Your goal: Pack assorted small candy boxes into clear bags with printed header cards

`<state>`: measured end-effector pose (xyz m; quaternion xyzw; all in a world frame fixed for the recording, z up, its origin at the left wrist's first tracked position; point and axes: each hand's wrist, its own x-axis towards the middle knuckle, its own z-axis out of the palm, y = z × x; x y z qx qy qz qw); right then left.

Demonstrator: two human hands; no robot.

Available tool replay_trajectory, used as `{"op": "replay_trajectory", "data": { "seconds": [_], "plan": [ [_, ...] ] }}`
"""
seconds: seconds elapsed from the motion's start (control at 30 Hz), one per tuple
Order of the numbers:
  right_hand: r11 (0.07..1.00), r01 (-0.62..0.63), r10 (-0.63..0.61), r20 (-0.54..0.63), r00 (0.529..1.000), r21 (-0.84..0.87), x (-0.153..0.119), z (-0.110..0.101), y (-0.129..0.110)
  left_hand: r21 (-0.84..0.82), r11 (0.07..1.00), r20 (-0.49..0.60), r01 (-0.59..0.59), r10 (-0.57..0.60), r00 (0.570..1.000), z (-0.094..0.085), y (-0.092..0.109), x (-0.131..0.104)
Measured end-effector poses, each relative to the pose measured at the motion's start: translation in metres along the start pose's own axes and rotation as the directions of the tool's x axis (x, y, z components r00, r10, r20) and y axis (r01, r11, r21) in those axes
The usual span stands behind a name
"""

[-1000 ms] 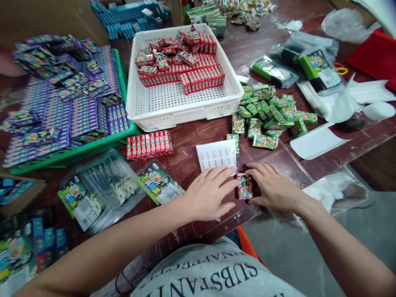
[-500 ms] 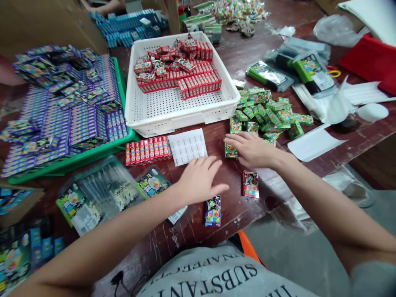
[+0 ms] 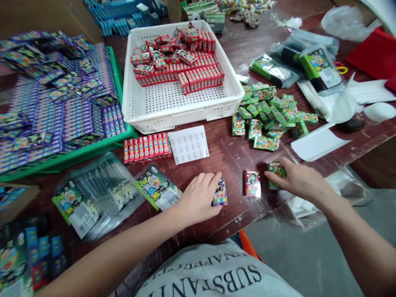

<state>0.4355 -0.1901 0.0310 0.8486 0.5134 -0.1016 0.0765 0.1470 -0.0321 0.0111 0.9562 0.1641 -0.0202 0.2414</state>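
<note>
My left hand [image 3: 201, 198] is closed around the left side of a small purple candy box [image 3: 220, 193] on the dark red table. Between thumb and fingers, my right hand [image 3: 293, 177] grips a small green candy box [image 3: 276, 175] near the table's front edge. A red candy box [image 3: 252, 183] lies flat between the two hands, touched by neither. Behind my right hand is a loose heap of green boxes [image 3: 272, 111]. To the left of my left hand, a printed pouch [image 3: 157, 187] lies on the table.
A white crate [image 3: 182, 113] holds red boxes. In front of it are a row of red boxes [image 3: 147, 148] and a sticker sheet [image 3: 188, 144]. The green tray [image 3: 116, 138] at left is stacked with purple boxes. Clear pouches [image 3: 99, 198] and scissors [image 3: 341, 69] also lie around.
My right hand has moved from the green heap towards the front right with a green box. My left hand has come down onto the purple box. The red box stays put.
</note>
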Motion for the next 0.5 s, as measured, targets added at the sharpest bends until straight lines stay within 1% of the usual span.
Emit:
{"op": "replay_trajectory", "data": {
  "seconds": [0.03, 0.07, 0.13, 0.23, 0.3, 0.33, 0.4, 0.43, 0.47, 0.5],
  "plan": [
    [0.999, -0.03, 0.031, -0.006, 1.0, 0.03, -0.008, 0.013, -0.001, -0.007, 1.0, -0.019, -0.01, 0.01, 1.0, 0.002, 0.001, 0.01],
    [0.997, -0.05, 0.052, -0.04, 0.998, 0.062, -0.014, 0.026, -0.005, -0.009, 1.0, -0.034, -0.021, 0.021, 0.999, 0.004, 0.002, 0.02],
    [0.993, -0.037, 0.056, -0.169, 0.984, 0.113, -0.018, 0.044, -0.019, -0.003, 0.999, -0.051, -0.048, 0.047, 0.998, 0.007, 0.005, 0.039],
    [0.989, 0.026, 0.027, -0.355, 0.935, 0.145, -0.012, 0.055, -0.034, 0.003, 0.998, -0.055, -0.069, 0.069, 0.996, 0.009, 0.01, 0.053],
    [0.972, 0.12, -0.025, -0.417, 0.909, 0.202, -0.006, 0.056, -0.036, 0.0, 0.998, -0.053, -0.065, 0.065, 0.997, 0.007, 0.009, 0.052],
    [0.951, 0.204, -0.089, -0.427, 0.9, 0.232, -0.005, 0.055, -0.035, 0.002, 0.998, -0.05, -0.063, 0.063, 0.997, 0.004, 0.007, 0.048],
    [0.879, 0.405, -0.277, -0.422, 0.863, 0.253, -0.004, 0.054, -0.035, 0.022, 0.998, -0.049, -0.063, 0.064, 0.997, -0.007, 0.0, 0.034],
    [0.827, 0.507, -0.388, -0.407, 0.827, 0.244, -0.004, 0.053, -0.036, 0.041, 0.997, -0.053, -0.063, 0.065, 0.997, -0.014, -0.004, 0.025],
    [0.77, 0.597, -0.491, -0.386, 0.781, 0.227, -0.003, 0.053, -0.038, 0.065, 0.996, -0.056, -0.066, 0.069, 0.996, -0.023, -0.008, 0.016],
    [0.7, 0.687, -0.605, -0.349, 0.716, 0.197, -0.001, 0.054, -0.039, 0.092, 0.993, -0.058, -0.075, 0.081, 0.995, -0.032, -0.012, 0.006]
  ]
}}
